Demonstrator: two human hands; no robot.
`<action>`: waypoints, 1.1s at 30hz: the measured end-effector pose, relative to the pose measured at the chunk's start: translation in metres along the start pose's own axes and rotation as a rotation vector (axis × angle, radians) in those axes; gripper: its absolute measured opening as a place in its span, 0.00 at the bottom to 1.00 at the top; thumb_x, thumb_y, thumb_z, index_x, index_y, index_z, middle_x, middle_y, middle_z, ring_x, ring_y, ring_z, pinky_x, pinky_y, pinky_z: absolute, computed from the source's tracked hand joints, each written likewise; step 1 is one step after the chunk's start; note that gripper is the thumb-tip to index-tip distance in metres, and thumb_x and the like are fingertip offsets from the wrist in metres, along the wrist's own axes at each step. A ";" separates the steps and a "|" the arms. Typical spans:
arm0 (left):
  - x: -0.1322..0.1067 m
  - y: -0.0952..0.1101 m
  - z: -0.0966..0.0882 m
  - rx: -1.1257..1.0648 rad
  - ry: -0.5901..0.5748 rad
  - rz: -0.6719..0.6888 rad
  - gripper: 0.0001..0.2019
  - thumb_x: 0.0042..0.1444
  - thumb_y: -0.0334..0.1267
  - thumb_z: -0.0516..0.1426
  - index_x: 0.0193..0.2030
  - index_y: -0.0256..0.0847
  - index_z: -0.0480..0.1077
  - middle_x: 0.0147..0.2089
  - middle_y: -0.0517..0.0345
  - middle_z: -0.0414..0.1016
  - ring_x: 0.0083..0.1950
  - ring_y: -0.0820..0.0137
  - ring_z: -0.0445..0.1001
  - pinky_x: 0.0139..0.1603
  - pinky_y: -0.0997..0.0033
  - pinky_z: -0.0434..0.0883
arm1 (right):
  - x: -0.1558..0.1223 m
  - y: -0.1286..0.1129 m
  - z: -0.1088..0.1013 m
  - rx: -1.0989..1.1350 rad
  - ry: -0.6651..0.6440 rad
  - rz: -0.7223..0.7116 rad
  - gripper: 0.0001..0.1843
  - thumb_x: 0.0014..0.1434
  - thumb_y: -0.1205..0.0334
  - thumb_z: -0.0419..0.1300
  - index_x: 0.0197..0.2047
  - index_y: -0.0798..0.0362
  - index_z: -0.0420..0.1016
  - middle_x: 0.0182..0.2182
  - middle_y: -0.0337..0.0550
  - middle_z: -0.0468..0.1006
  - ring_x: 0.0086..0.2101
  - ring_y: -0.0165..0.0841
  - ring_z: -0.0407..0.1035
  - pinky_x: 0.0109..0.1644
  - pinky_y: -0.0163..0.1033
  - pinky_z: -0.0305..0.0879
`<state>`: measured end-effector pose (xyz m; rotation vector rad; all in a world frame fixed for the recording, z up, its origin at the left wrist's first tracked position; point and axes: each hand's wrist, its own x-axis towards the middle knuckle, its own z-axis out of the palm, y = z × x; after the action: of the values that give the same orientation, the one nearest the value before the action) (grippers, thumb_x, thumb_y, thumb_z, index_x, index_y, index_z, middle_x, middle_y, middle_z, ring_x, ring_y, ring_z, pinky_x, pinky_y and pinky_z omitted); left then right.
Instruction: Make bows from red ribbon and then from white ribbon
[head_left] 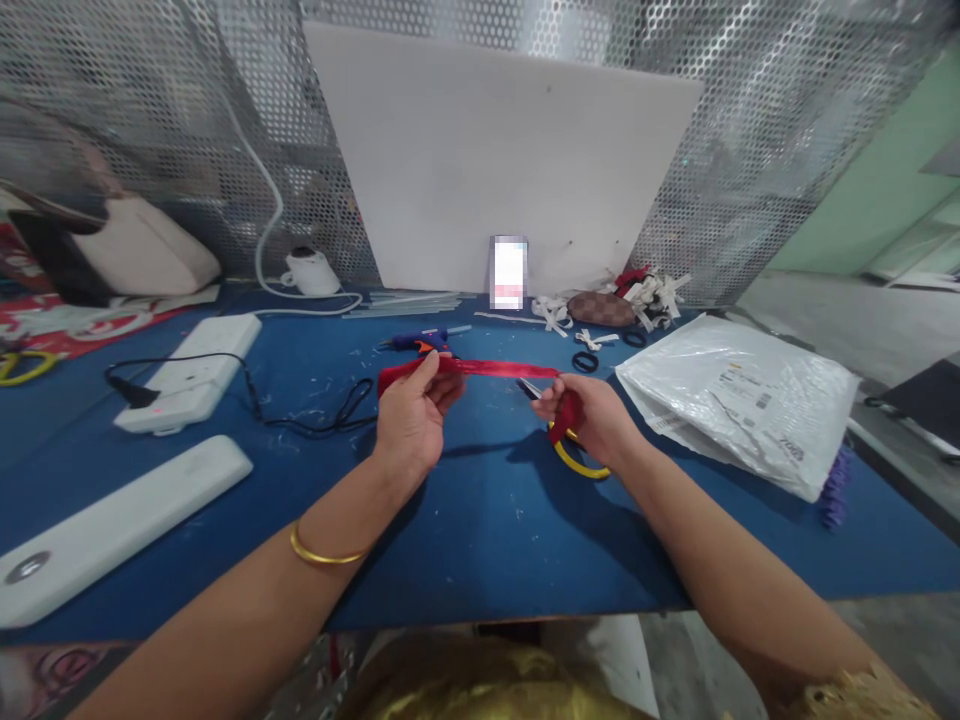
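A red satin ribbon (502, 369) is stretched level between my two hands, above the blue tabletop. My left hand (416, 410) pinches it between thumb and fingers, and a wider part of the ribbon shows behind that thumb. At the other end my right hand (592, 415) has its fingers closed round the ribbon, with a short tail hanging below them. Scissors with yellow handles (581, 465) are at my right hand, blades pointing up and left; whether the hand touches them I cannot tell. Just beyond my left hand lies a blue glue gun (420, 341).
A white plastic parcel (739, 400) lies at right. Black rings (585, 362), white ribbon scraps (555, 312) and a lit phone (508, 272) are at the back. On the left are a power strip (191, 375) with a black cable and a long white object (124, 525).
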<state>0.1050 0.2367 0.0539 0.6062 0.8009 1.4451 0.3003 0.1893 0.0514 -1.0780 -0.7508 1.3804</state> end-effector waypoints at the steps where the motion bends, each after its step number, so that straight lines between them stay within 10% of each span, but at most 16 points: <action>1: 0.001 0.001 0.000 0.000 0.005 0.001 0.08 0.46 0.39 0.63 0.32 0.37 0.74 0.33 0.56 0.78 0.33 0.71 0.76 0.37 0.71 0.72 | 0.001 -0.004 -0.003 0.014 0.008 0.010 0.09 0.50 0.60 0.60 0.24 0.55 0.65 0.20 0.35 0.68 0.19 0.25 0.64 0.28 0.33 0.67; 7: 0.003 0.009 0.000 -0.010 0.013 0.046 0.09 0.45 0.38 0.64 0.32 0.36 0.74 0.30 0.56 0.77 0.31 0.72 0.76 0.34 0.73 0.73 | 0.006 -0.022 -0.024 -0.203 0.013 -0.070 0.17 0.50 0.51 0.64 0.27 0.56 0.68 0.14 0.26 0.46 0.14 0.19 0.38 0.14 0.27 0.35; 16: 0.009 0.020 0.000 -0.004 0.071 0.167 0.11 0.40 0.36 0.65 0.31 0.34 0.74 0.29 0.56 0.76 0.28 0.72 0.75 0.28 0.75 0.72 | -0.007 -0.029 -0.015 -0.224 0.001 -0.134 0.17 0.46 0.51 0.66 0.30 0.55 0.70 0.13 0.26 0.48 0.15 0.20 0.38 0.16 0.28 0.35; 22: 0.014 0.045 -0.001 0.007 0.103 0.212 0.11 0.38 0.33 0.66 0.31 0.35 0.74 0.28 0.60 0.76 0.26 0.75 0.73 0.26 0.75 0.71 | -0.009 -0.048 -0.019 -0.448 -0.050 -0.147 0.22 0.38 0.62 0.70 0.40 0.54 0.76 0.25 0.35 0.71 0.20 0.21 0.56 0.21 0.29 0.52; 33: 0.027 0.059 -0.026 0.132 0.194 0.265 0.13 0.35 0.37 0.68 0.27 0.33 0.74 0.25 0.58 0.75 0.23 0.75 0.71 0.24 0.77 0.69 | 0.001 -0.035 -0.074 -0.141 -0.001 -0.061 0.16 0.45 0.55 0.68 0.34 0.53 0.71 0.14 0.26 0.47 0.15 0.21 0.39 0.17 0.31 0.35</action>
<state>0.0471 0.2639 0.0813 0.7000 1.0028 1.7210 0.3822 0.1830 0.0559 -1.1542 -0.8852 1.2912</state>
